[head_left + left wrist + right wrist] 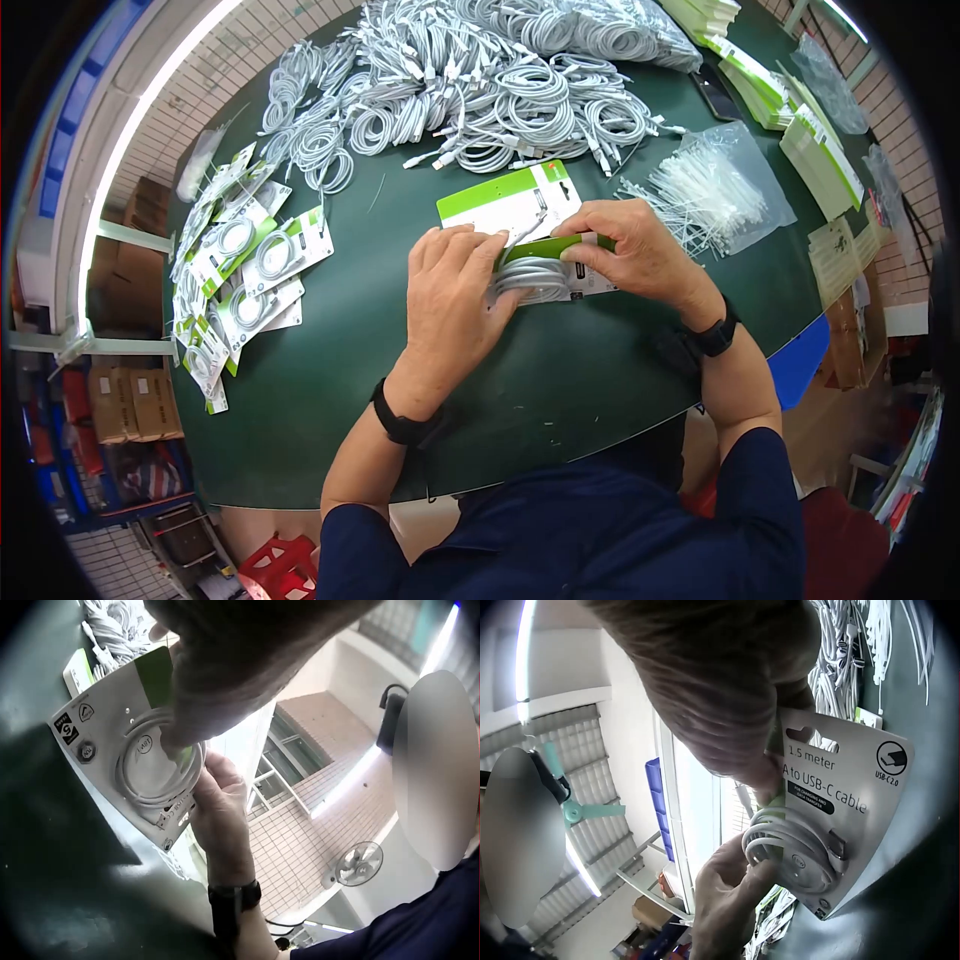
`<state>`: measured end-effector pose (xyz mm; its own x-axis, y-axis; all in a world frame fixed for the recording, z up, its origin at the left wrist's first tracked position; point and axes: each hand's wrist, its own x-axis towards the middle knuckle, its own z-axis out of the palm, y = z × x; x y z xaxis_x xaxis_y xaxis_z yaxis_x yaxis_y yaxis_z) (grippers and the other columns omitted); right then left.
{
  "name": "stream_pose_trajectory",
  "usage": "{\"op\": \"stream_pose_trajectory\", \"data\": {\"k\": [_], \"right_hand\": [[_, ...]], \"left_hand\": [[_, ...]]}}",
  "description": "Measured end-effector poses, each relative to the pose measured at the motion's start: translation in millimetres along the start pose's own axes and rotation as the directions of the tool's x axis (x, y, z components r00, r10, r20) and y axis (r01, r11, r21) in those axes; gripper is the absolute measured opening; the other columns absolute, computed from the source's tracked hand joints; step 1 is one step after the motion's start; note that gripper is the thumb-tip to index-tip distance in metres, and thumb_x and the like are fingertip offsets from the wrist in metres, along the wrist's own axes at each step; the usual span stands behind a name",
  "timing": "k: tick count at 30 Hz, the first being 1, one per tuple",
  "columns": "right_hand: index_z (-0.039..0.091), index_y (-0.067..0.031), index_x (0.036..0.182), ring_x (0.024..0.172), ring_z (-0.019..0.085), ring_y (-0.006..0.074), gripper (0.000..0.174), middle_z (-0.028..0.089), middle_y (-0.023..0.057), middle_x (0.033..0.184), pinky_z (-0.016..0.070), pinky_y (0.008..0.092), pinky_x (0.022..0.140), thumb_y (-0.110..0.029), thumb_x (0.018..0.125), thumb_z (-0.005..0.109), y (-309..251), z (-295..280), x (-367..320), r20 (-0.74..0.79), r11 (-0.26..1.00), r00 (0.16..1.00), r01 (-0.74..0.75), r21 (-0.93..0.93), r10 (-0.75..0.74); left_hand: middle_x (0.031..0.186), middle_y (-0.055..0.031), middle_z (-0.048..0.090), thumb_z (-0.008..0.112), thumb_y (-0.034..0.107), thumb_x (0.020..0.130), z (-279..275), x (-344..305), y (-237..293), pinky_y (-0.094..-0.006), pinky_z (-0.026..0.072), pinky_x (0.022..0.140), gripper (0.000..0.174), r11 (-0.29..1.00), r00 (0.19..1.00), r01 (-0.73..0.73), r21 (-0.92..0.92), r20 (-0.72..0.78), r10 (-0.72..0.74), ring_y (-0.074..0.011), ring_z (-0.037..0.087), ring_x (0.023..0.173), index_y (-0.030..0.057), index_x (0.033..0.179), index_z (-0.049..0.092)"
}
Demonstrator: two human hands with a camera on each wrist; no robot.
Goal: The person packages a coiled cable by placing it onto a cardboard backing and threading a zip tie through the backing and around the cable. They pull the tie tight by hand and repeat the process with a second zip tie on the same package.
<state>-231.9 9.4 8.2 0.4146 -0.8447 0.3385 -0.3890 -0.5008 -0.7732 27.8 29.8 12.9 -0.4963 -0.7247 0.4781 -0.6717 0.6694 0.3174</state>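
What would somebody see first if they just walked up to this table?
Probably the huge heap of coiled pale USB cables across the far side of the green table. Then, perhaps, the left hand and right hand near the middle, holding a USB-C cable card. On the left lies a pile of carded cables.

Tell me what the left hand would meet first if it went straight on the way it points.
Past the coiled white cable it holds, the left hand would probably meet the green-and-white rectangular cardboard card on the dark green table, though depth is unclear.
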Motion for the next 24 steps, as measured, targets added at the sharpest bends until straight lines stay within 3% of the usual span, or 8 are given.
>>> {"op": "stream_pose_trajectory", "data": {"k": [1,4,7,10,13,16,24], "right_hand": [[0.075,-0.0011,0.106,0.076,0.073,0.026,0.025,0.077,0.0157,0.092,0.0572,0.0341,0.069,-0.008,0.083,0.083,0.6,-0.9,-0.2,0.002,0.999,1.0,0.01,-0.035,-0.009],[0.075,-0.0024,0.109,0.075,0.069,0.0191,0.028,0.076,0.0111,0.098,0.0562,0.0305,0.069,-0.004,0.083,0.082,1.3,4.5,-2.8,-0.113,0.999,0.994,0.006,0.038,-0.001],[0.075,-0.0047,0.112,0.077,0.07,0.0194,0.032,0.074,0.0097,0.095,0.0575,0.0311,0.07,-0.006,0.082,0.085,-13.4,-2.4,-1.0,-0.118,0.999,0.993,-0.031,-0.019,0.029],[0.076,-0.0068,0.107,0.08,0.071,0.0261,0.029,0.072,0.0083,0.093,0.0577,0.0354,0.07,-0.012,0.08,0.085,-3.1,1.3,-0.7,-0.141,0.972,0.973,0.157,-0.174,-0.182],[0.075,-0.0075,0.099,0.084,0.069,0.0267,0.023,0.07,0.0066,0.089,0.057,0.0362,0.072,-0.012,0.079,0.085,-3.5,0.3,0.5,-0.117,0.925,0.946,0.26,-0.278,-0.302],[0.072,-0.0076,0.091,0.085,0.068,0.026,0.018,0.069,0.0054,0.09,0.0563,0.0369,0.072,-0.011,0.079,0.084,-8.9,0.9,1.2,-0.11,0.896,0.94,0.267,-0.354,-0.323],[0.072,-0.0073,0.089,0.085,0.068,0.025,0.017,0.07,0.004,0.092,0.0558,0.0362,0.071,-0.01,0.078,0.085,-7.2,1.3,1.0,-0.116,0.935,0.955,0.236,-0.266,-0.274]], "left_hand": [[0.105,-0.0113,0.068,0.088,0.012,0.072,1.3,4.1,2.0,-0.0486,0.0451,0.103,0.06,0.999,0.999,-0.03,0.027,-0.031,0.031,-0.034,0.064,0.106,0.0042,0.127,0.068],[0.101,-0.0104,0.068,0.085,0.01,0.074,8.0,7.5,1.9,-0.0458,0.0492,0.096,0.055,0.997,0.999,-0.047,0.057,0.01,0.046,-0.0334,0.065,0.1,0.0053,0.127,0.07],[0.098,-0.0093,0.068,0.084,0.009,0.074,13.5,11.0,5.4,-0.043,0.0523,0.087,0.053,0.995,0.998,-0.068,0.079,0.0,0.069,-0.0323,0.066,0.093,0.0062,0.126,0.071],[0.097,-0.0086,0.069,0.082,0.006,0.074,17.6,12.8,8.4,-0.0411,0.0531,0.08,0.053,0.996,0.999,-0.051,0.077,-0.008,0.052,-0.0313,0.067,0.088,0.0067,0.126,0.071],[0.096,-0.0082,0.069,0.081,0.002,0.073,17.7,13.3,9.9,-0.0408,0.0528,0.075,0.055,0.997,0.998,-0.057,0.046,-0.018,0.058,-0.0306,0.067,0.084,0.0072,0.127,0.071],[0.098,-0.0084,0.072,0.08,-0.002,0.071,19.4,12.6,7.9,-0.0396,0.0533,0.073,0.051,0.999,0.996,-0.043,-0.024,-0.076,0.041,-0.0302,0.068,0.083,0.0078,0.12,0.072],[0.101,-0.0093,0.076,0.079,-0.006,0.07,26.1,10.5,-2.7,-0.0386,0.0564,0.075,0.037,0.985,0.972,-0.126,-0.119,-0.212,0.099,-0.0292,0.071,0.085,0.0071,0.104,0.072]]}}
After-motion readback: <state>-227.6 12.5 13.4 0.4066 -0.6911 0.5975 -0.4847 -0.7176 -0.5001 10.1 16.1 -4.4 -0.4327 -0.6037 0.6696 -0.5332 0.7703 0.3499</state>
